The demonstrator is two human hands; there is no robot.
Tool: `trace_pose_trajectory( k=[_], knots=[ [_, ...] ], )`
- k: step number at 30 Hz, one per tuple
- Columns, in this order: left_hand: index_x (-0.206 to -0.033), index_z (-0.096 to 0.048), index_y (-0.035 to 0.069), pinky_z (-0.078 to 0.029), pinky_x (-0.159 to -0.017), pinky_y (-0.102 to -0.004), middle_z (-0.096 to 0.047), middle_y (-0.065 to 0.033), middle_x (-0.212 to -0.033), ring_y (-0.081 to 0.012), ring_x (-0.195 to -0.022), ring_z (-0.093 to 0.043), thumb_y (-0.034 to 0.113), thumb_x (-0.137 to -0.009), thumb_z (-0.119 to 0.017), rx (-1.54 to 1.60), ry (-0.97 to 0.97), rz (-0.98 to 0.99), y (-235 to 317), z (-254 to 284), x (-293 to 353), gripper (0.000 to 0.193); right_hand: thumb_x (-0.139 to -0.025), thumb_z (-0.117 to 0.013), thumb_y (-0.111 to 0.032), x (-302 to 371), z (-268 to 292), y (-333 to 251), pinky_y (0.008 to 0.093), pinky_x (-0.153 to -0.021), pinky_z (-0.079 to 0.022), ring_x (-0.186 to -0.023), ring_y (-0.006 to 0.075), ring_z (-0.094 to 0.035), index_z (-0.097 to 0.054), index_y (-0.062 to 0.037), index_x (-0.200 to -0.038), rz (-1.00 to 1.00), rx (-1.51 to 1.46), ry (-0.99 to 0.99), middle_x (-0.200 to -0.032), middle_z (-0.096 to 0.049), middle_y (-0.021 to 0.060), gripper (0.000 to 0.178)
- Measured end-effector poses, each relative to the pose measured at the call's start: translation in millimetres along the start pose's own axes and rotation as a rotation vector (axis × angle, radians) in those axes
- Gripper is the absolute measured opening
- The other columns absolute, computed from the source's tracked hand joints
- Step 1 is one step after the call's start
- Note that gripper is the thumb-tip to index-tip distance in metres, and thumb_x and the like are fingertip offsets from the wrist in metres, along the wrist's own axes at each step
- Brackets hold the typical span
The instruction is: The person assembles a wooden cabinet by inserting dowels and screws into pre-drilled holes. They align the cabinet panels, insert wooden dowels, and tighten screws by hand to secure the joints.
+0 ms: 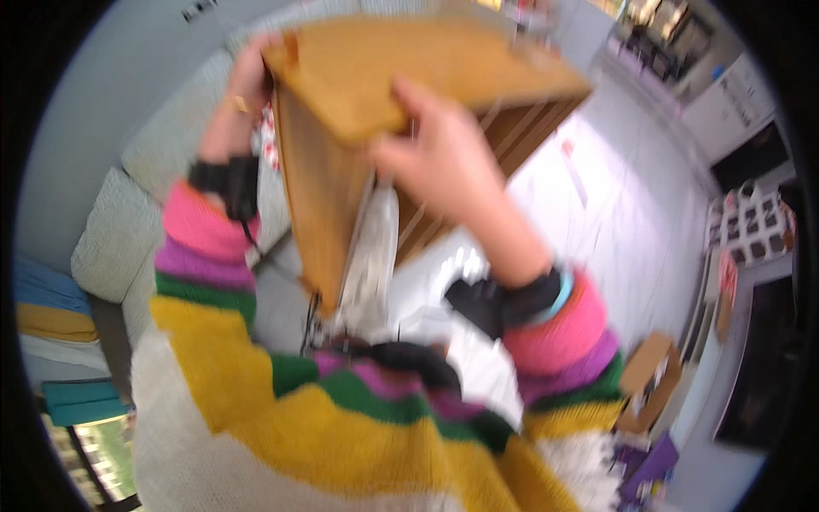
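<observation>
A brown wooden box-like piece of furniture (426,64), open on at least one side, is tilted up in front of me, blurred by motion. My left hand (249,78) is closed on its far left corner, the fingers partly hidden behind the wood. At the near edge of the top panel, my right hand (444,158) grips the board, with a finger over the top and the thumb below. Beneath the right hand, beside the wooden side panel, hangs a crumpled translucent plastic bag or sheet (373,256).
A pale grey sofa (153,154) runs along the left wall. The floor (614,222) is white and glossy. Toward the lower right are an open cardboard box (648,375) and a purple package (650,469). A rack of small dark items (751,226) stands at the right.
</observation>
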State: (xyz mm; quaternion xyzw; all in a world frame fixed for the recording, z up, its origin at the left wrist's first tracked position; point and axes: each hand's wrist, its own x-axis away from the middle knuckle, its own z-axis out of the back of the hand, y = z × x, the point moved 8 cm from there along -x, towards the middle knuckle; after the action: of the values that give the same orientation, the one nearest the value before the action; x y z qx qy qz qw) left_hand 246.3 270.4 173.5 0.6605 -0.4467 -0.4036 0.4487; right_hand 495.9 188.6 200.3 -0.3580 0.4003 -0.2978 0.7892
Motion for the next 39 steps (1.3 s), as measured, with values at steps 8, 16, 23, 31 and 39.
trace_pose_trajectory(
  k=[8, 16, 23, 31, 39],
  knots=[
    [-0.081, -0.058, 0.006, -0.047, -0.063, -0.0295, -0.059, -0.0051, -0.076, -0.0168, -0.067, -0.056, 0.023, -0.077, -0.053, 0.033, 0.234, -0.056, -25.5, 30.6, 40.6, 0.018, -0.076, -0.066, -0.021, 50.4, 28.3, 14.5, 0.0265, -0.069, -0.046, -0.071, 0.0131, -0.059, -0.036, -0.0013, -0.132, -0.011, -0.172, -0.36, -0.076, -0.066, 0.0099, 0.066],
    [-0.099, -0.061, 0.002, -0.033, -0.056, -0.0277, -0.045, -0.0007, -0.071, -0.0127, -0.061, -0.039, 0.053, -0.085, -0.039, 0.208, 0.724, 0.078, -50.6, 119.3, 149.5, 0.057, -0.093, -0.041, -0.026, 7.1, 174.8, 257.1, 0.0243, -0.052, -0.045, -0.057, 0.0102, -0.052, -0.055, -0.0015, -0.112, -0.395, 0.136, -0.075, -0.088, -0.063, 0.0058, 0.033],
    [-0.113, -0.046, 0.01, -0.045, -0.084, -0.0341, -0.051, -0.0104, -0.108, -0.022, -0.098, -0.051, 0.037, -0.084, -0.05, 0.067, 0.474, -0.033, -50.6, 98.8, 244.4, 0.04, -0.083, -0.044, -0.03, -69.9, 339.9, 425.2, 0.041, -0.08, -0.045, -0.093, 0.0363, -0.058, -0.063, -0.0053, -0.099, -0.552, 0.7, 0.446, -0.095, -0.062, 0.021, 0.035],
    [-0.114, -0.046, 0.009, -0.044, -0.085, -0.0341, -0.05, -0.0099, -0.109, -0.0214, -0.098, -0.051, 0.038, -0.083, -0.051, 0.0, 0.631, -0.008, -50.3, 110.9, 244.5, 0.042, -0.074, -0.059, -0.04, -120.2, 359.2, 515.6, 0.0403, -0.08, -0.047, -0.09, 0.0363, -0.06, -0.065, -0.0012, -0.089, -0.702, 0.894, 0.422, -0.09, -0.063, 0.0219, 0.042],
    [-0.115, -0.045, 0.009, -0.044, -0.086, -0.0341, -0.05, -0.0093, -0.11, -0.0209, -0.099, -0.051, 0.038, -0.083, -0.052, 0.006, 0.637, -0.044, -44.6, 92.0, 236.1, 0.044, -0.076, -0.068, -0.023, -113.9, 362.0, 466.4, 0.022, -0.046, -0.033, -0.055, 0.0076, -0.05, -0.057, -0.0088, -0.078, -0.522, -0.06, 0.369, -0.073, -0.062, 0.0004, 0.018]
  ],
)
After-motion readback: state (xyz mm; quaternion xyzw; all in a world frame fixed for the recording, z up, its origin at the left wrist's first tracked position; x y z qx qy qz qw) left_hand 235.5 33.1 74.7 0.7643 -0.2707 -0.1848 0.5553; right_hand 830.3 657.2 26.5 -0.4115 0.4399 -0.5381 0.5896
